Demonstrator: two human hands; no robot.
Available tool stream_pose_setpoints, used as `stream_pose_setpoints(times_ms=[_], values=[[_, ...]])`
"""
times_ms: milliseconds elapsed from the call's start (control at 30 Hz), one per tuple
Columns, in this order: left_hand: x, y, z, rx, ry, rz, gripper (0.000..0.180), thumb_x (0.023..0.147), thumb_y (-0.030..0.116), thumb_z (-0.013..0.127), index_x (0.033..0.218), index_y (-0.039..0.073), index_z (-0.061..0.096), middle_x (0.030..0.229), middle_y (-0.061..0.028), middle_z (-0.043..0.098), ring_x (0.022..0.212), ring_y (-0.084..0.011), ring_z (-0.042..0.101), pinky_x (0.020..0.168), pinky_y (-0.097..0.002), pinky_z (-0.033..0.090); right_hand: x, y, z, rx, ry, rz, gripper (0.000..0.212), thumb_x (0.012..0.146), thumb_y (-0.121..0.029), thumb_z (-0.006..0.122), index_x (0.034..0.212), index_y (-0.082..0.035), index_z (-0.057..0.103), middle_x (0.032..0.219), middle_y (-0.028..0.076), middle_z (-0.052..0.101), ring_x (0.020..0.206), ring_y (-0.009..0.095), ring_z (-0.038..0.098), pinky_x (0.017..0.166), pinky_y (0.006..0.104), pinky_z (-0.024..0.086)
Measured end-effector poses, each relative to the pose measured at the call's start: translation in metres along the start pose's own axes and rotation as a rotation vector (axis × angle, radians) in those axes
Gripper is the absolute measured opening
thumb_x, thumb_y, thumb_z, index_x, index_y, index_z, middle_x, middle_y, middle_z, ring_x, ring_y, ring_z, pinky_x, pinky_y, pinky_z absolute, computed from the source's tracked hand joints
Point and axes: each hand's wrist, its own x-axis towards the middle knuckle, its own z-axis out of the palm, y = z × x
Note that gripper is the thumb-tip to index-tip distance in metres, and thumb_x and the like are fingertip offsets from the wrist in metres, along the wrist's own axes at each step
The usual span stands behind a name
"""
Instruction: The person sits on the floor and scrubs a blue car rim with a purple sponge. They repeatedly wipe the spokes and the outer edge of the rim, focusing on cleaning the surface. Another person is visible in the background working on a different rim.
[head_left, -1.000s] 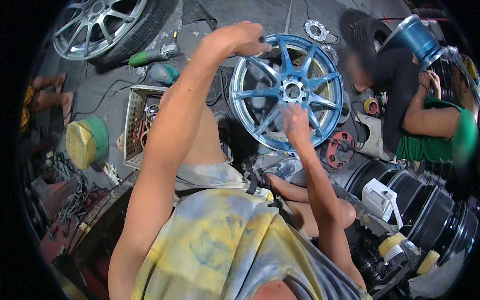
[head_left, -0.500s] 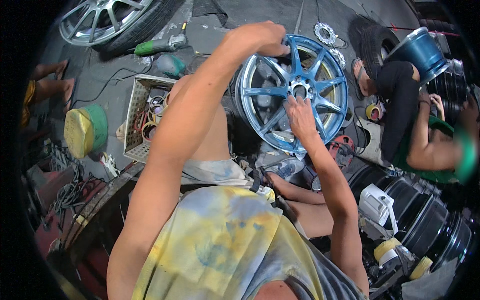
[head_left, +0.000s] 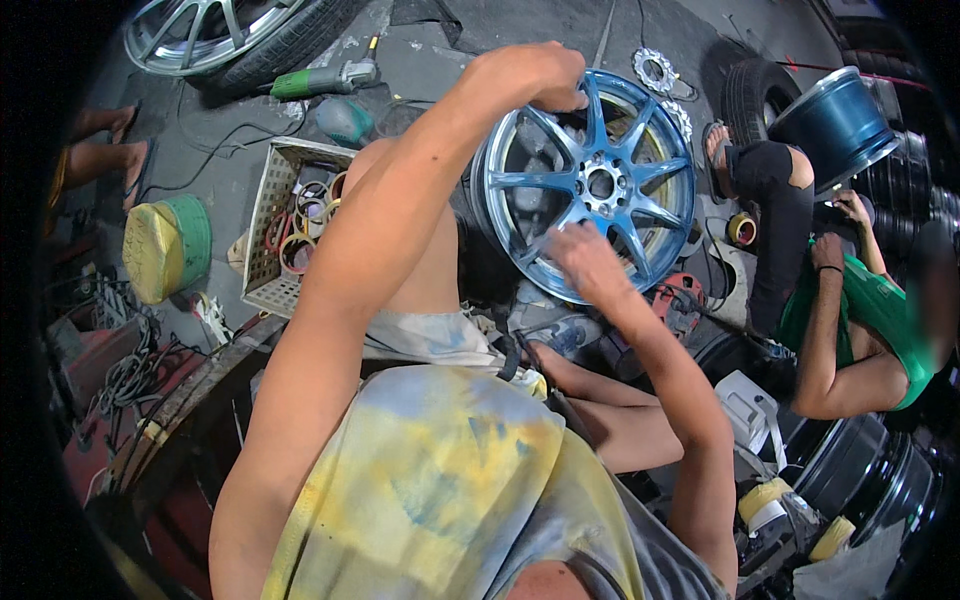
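A blue alloy wheel rim (head_left: 655, 170) with several spokes stands tilted before me, its silvery hub facing up at me. My left hand (head_left: 560, 78) is closed over the upper left edge of the rim, its fingertips partly hidden. Over the lower left spokes is my right hand (head_left: 588, 258), smeared by motion. Its fingers are too blurred to show whether they hold anything or touch the spokes.
On my left sit a crate (head_left: 262, 225) of tape rolls, a green angle grinder (head_left: 320, 80), a teal sander (head_left: 343, 120) and a yellow-green stool (head_left: 165, 250). At right, a person in a green shirt (head_left: 885, 320) sits by another blue rim (head_left: 835, 130). Black rims (head_left: 850, 455) lie lower right.
My right hand has moved from the hub down and left over the lower spokes. My left hand stays at the rim's edge. The co-worker at right has shifted posture.
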Motion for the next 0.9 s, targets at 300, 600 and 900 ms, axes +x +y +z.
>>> stream_pose_setpoints(times_ms=[300,600,900], values=[[0.001,-0.004,0.001,0.011,0.022,-0.011,0.044,0.093,0.042,0.066,0.117,0.005,0.074,0.102,-0.0240,0.074,0.096,-0.0401,0.072,0.087,-0.0486,0.056,0.000,0.009,-0.005,-0.114,-0.086,0.017,0.022,0.082,-0.008,0.061,0.103,-0.007,0.069,0.118,0.009,0.063,0.113,0.025,0.060,0.094,0.0437,0.046],[-0.005,-0.002,-0.002,0.061,0.080,0.055,0.044,0.095,0.043,0.065,0.117,0.005,0.074,0.105,-0.0257,0.072,0.100,-0.0414,0.070,0.088,-0.0500,0.055,0.003,0.004,0.003,-0.108,-0.024,-0.019,0.016,0.083,-0.012,0.061,0.097,-0.010,0.070,0.113,0.006,0.062,0.108,0.024,0.060,0.091,0.0419,0.047],[-0.002,-0.025,-0.010,-0.116,0.120,0.283,0.040,0.097,0.037,0.064,0.112,0.001,0.075,0.103,-0.0225,0.074,0.087,-0.0341,0.072,0.080,-0.0427,0.055,0.006,-0.014,0.019,0.231,0.025,0.053,0.006,0.081,-0.011,0.064,0.080,-0.006,0.069,0.095,0.011,0.065,0.093,0.032,0.067,0.080,0.0446,0.052]])
